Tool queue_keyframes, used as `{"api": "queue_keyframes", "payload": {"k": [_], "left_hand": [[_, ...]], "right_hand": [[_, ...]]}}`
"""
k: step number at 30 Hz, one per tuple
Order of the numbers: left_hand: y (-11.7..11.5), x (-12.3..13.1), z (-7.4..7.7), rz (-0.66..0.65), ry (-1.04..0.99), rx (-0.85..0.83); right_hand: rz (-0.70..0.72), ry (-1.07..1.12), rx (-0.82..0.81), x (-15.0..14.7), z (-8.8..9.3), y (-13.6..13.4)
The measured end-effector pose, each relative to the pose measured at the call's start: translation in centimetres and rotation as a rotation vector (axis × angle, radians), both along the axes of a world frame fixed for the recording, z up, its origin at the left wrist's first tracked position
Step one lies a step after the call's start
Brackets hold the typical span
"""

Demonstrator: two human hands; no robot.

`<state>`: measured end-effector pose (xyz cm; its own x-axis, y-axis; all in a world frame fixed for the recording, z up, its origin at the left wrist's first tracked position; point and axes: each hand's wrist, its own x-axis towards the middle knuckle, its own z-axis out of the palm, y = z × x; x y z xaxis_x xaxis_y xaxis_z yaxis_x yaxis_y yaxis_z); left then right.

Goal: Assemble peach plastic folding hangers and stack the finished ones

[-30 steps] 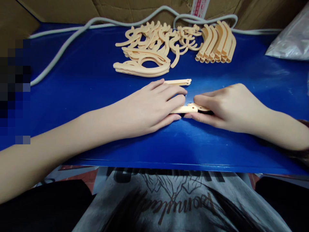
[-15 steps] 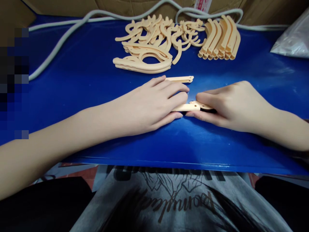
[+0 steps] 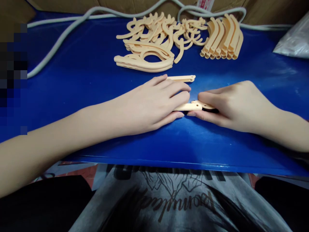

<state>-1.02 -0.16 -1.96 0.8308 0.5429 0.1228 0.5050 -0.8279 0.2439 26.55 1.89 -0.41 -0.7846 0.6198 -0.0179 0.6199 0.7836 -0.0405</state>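
Note:
My left hand [image 3: 154,104] lies palm down over a cream plastic hanger arm [image 3: 189,106], thumb along its near side and fingers curled over it. The arm's holed end sticks out to the right. My right hand [image 3: 231,104] is closed around a second cream piece [image 3: 205,105], mostly hidden in the fist, whose tip meets that holed end. The right thumb rests just below the joint. Beyond my left fingertips, another cream hanger arm [image 3: 183,78] pokes out, its left part covered by the hand.
Behind my hands sit a heap of curved cream hooks [image 3: 154,30], stacked folded hanger pieces [image 3: 145,66] and a row of curved hanger arms [image 3: 222,38]. A grey cable [image 3: 65,37] runs along the back of the blue table [image 3: 72,87]. A clear plastic bag [image 3: 294,40] lies at right.
The whole view has shifted slightly. Both hands keep the same hold, and the two pieces stay end to end with no visible movement between them.

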Motion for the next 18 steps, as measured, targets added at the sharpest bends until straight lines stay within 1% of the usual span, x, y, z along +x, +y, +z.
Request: {"api": "queue_keyframes", "payload": {"k": [3,9,18], "left_hand": [[-0.01,-0.02,-0.03,0.005,-0.011,-0.008],[-0.3,0.09,-0.27,0.029,-0.036,0.022],[-0.05,0.11,-0.09,0.002,-0.009,0.005]], "right_hand": [[-0.014,-0.01,-0.002,0.02,-0.05,-0.01],[0.018,-0.032,0.011,0.13,0.05,-0.01],[0.035,-0.043,0.023,0.34,-0.26,0.13]]}}
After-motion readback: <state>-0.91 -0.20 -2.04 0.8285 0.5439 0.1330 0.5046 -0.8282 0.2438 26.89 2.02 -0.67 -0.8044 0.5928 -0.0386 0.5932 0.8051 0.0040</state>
